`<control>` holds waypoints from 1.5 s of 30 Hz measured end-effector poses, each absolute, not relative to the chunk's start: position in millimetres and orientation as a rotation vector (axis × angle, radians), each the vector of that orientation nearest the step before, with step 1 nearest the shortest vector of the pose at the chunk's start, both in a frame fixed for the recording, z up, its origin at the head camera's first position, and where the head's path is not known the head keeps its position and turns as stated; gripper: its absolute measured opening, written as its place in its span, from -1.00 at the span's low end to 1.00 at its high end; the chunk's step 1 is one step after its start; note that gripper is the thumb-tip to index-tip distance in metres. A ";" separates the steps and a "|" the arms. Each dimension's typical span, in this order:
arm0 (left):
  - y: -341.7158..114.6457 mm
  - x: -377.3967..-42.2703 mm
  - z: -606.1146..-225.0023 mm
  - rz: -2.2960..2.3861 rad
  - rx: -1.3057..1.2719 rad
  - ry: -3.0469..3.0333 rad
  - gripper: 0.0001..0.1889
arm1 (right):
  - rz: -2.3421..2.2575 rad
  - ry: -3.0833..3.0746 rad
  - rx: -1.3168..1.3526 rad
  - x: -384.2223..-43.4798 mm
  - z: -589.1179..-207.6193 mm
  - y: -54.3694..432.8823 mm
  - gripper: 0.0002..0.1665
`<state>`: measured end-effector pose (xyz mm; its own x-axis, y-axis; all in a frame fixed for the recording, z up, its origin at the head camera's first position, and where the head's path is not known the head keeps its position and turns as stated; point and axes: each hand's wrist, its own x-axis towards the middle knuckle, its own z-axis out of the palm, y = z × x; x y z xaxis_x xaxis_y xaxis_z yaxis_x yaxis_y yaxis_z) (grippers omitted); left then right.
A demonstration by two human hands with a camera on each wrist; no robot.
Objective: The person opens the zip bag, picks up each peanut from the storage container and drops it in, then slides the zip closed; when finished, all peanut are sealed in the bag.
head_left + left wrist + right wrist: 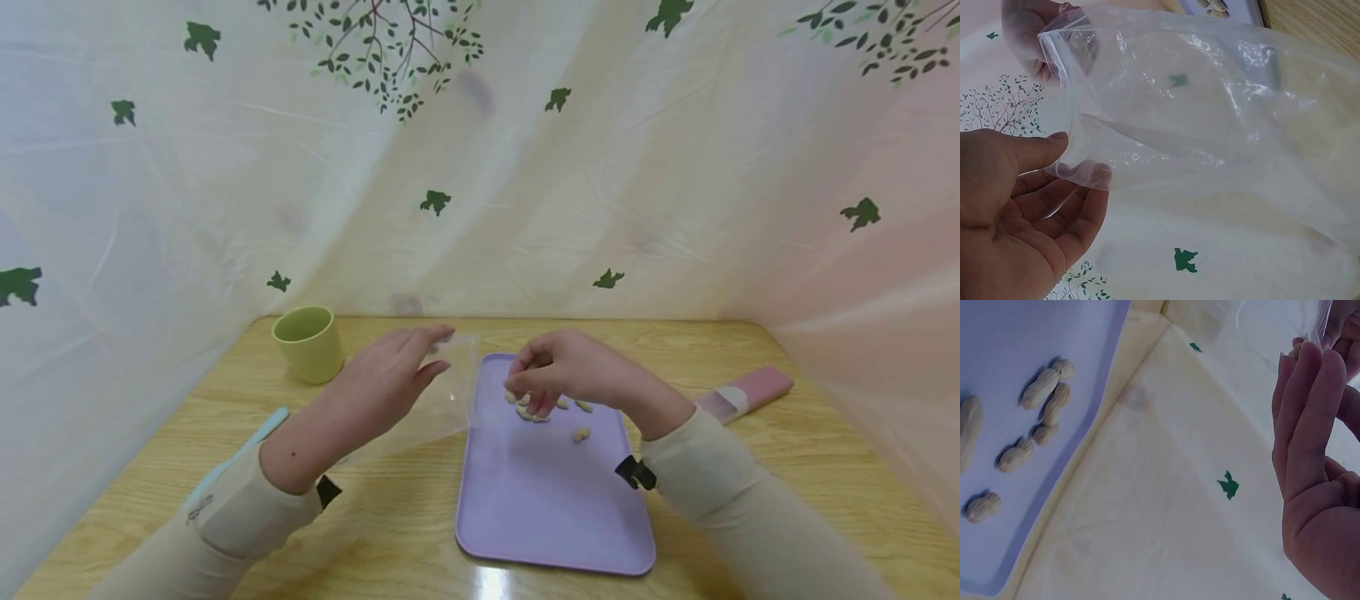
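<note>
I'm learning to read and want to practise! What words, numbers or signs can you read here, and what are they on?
There are none I can read.
Left sleeve: a small dark mark, too small to tell if it is writing.
Bag, tray, cup and pink case: I see no words or numbers.
Curtain: just pictures of birds and leafy branches.

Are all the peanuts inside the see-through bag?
No, several peanuts lie on the purple tray.
</note>
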<state>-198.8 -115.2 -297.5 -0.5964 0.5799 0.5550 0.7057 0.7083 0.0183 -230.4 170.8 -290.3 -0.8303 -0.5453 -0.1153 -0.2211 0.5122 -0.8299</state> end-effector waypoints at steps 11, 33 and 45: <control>-114.2 -198.2 -296.8 -0.310 -0.982 -2.402 -0.50 | -1.256 2.392 -0.593 -229.0 -291.9 155.0 -0.76; -116.8 -198.7 -296.4 -0.342 -0.981 -2.401 -0.54 | -1.250 2.540 -0.413 -270.2 -316.2 229.8 -0.63; -117.6 -197.8 -297.7 -0.341 -0.979 -2.413 -0.54 | -1.048 2.580 -0.323 -290.1 -347.8 253.3 -0.73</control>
<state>-197.8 -117.6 -297.7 -0.6103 0.5762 0.5436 0.7044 0.7087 0.0397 -290.1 253.3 -347.8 -0.9176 -0.3302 -0.2214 -0.0823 0.7026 -0.7068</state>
